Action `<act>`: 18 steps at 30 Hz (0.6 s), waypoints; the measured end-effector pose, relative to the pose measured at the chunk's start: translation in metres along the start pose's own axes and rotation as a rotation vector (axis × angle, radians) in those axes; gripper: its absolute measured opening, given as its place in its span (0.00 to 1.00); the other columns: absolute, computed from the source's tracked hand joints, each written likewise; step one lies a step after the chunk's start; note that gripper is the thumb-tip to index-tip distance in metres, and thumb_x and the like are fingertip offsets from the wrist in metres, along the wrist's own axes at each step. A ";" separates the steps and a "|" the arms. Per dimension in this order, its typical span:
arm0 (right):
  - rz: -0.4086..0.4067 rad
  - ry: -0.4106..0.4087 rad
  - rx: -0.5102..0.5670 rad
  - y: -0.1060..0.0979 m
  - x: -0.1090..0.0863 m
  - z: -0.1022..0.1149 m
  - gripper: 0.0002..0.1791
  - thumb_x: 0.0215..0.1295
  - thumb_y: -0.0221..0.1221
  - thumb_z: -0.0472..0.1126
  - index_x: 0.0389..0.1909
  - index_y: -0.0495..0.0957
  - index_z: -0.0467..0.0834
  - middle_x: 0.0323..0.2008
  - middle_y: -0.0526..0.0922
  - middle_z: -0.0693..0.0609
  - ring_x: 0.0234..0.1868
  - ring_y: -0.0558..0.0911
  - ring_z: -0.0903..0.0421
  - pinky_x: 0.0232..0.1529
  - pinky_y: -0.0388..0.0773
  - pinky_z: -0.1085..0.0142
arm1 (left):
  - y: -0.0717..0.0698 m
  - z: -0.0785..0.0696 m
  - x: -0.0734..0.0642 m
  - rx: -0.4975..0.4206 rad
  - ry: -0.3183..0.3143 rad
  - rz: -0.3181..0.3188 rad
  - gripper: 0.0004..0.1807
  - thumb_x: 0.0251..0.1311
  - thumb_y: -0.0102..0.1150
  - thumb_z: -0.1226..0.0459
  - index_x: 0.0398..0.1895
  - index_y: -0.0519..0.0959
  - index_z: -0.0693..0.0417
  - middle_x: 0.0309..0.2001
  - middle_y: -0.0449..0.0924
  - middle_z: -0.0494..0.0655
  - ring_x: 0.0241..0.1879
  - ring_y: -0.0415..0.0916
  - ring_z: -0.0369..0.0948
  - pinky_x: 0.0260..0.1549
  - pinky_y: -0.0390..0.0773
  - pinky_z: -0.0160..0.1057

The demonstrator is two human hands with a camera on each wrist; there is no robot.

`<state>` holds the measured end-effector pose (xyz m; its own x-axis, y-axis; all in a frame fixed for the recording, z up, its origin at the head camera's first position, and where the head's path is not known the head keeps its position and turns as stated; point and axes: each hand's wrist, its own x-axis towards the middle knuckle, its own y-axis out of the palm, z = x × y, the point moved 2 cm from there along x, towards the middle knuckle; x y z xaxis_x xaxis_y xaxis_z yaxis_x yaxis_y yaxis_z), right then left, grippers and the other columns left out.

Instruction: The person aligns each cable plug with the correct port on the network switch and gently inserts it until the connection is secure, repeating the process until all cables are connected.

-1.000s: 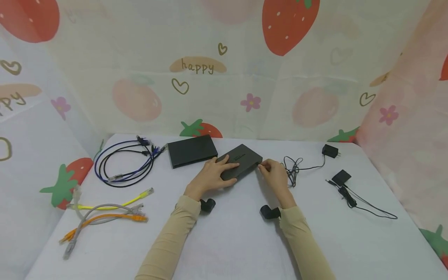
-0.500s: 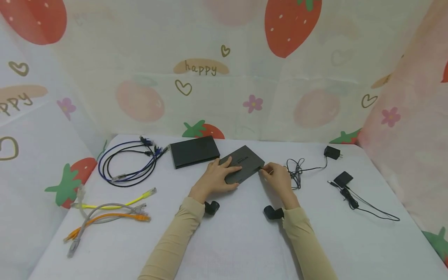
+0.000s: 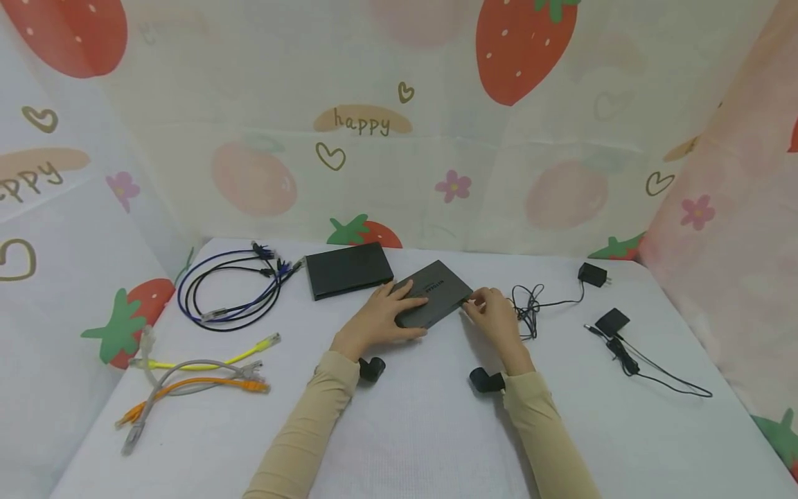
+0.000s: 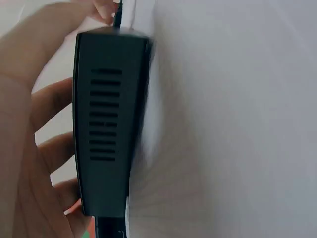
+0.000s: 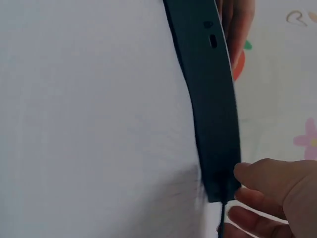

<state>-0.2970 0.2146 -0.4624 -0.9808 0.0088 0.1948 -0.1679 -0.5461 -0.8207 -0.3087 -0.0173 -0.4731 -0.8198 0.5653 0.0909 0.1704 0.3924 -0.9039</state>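
Observation:
A dark grey network switch point(image 3: 439, 287) with lettering on top lies angled in the middle of the table. My left hand point(image 3: 380, 319) rests on its top near the left end with fingers spread. In the left wrist view the vented short side of the switch point(image 4: 104, 119) shows, fingers behind it. At the right corner my right hand point(image 3: 495, 319) pinches the end of a thin black power cord, right at the switch's edge. The right wrist view has this cord point(image 5: 222, 215) beside the fingertips, below the port side point(image 5: 213, 109); the plug itself is mostly hidden.
Behind stands a second black flat box point(image 3: 349, 269). Coiled blue and black cables point(image 3: 231, 324) lie left of it, with yellow point(image 3: 246, 352), grey and orange point(image 3: 218, 381) network cables nearer. Rightward are a power adapter point(image 3: 592, 274) with tangled cord point(image 3: 528, 308) and another adapter point(image 3: 612, 321).
The head view has shifted slightly. The switch's top faces the head camera a little more and its near side shows less. Both hands keep about the same places on it.

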 end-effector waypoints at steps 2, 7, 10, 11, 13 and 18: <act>-0.005 0.002 -0.021 -0.003 -0.002 0.008 0.19 0.61 0.60 0.45 0.48 0.76 0.37 0.42 0.78 0.41 0.39 0.79 0.47 0.37 0.75 0.55 | -0.003 0.003 -0.001 -0.023 -0.010 0.000 0.37 0.53 0.54 0.37 0.66 0.64 0.35 0.72 0.49 0.49 0.71 0.42 0.54 0.68 0.44 0.50; 0.076 0.001 -0.109 -0.005 -0.007 0.026 0.27 0.63 0.57 0.49 0.55 0.70 0.33 0.50 0.72 0.32 0.47 0.76 0.39 0.46 0.73 0.49 | -0.011 0.008 -0.004 -0.066 -0.121 -0.035 0.37 0.59 0.51 0.40 0.68 0.62 0.45 0.70 0.55 0.51 0.69 0.51 0.51 0.65 0.54 0.49; 0.171 -0.014 -0.168 -0.002 -0.012 0.035 0.34 0.65 0.54 0.53 0.59 0.64 0.29 0.55 0.68 0.28 0.54 0.71 0.34 0.55 0.67 0.45 | -0.014 0.010 -0.005 -0.063 -0.188 -0.061 0.36 0.60 0.51 0.43 0.68 0.61 0.51 0.67 0.60 0.51 0.66 0.58 0.50 0.62 0.61 0.47; 0.195 -0.022 -0.187 -0.001 -0.013 0.038 0.35 0.65 0.53 0.54 0.60 0.63 0.28 0.56 0.67 0.28 0.55 0.70 0.33 0.57 0.64 0.44 | -0.014 0.010 -0.005 -0.064 -0.200 -0.069 0.36 0.61 0.52 0.44 0.67 0.62 0.53 0.66 0.62 0.51 0.64 0.60 0.50 0.61 0.63 0.47; 0.223 -0.038 -0.220 0.001 -0.016 0.044 0.38 0.66 0.51 0.56 0.61 0.61 0.27 0.58 0.66 0.28 0.58 0.68 0.32 0.62 0.55 0.41 | -0.014 0.012 -0.005 -0.060 -0.211 -0.078 0.36 0.61 0.52 0.45 0.67 0.62 0.55 0.64 0.64 0.52 0.62 0.62 0.49 0.59 0.65 0.46; 0.238 -0.056 -0.246 0.006 -0.020 0.052 0.41 0.65 0.50 0.59 0.62 0.60 0.27 0.60 0.65 0.29 0.60 0.65 0.32 0.63 0.41 0.36 | -0.014 0.014 -0.006 -0.066 -0.202 -0.078 0.36 0.60 0.55 0.46 0.66 0.63 0.57 0.62 0.65 0.53 0.59 0.64 0.49 0.57 0.67 0.45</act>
<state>-0.2730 0.1675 -0.4428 -0.9896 -0.1438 0.0059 0.0393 -0.3092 -0.9502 -0.3140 -0.0360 -0.4662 -0.9235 0.3775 0.0676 0.1324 0.4792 -0.8676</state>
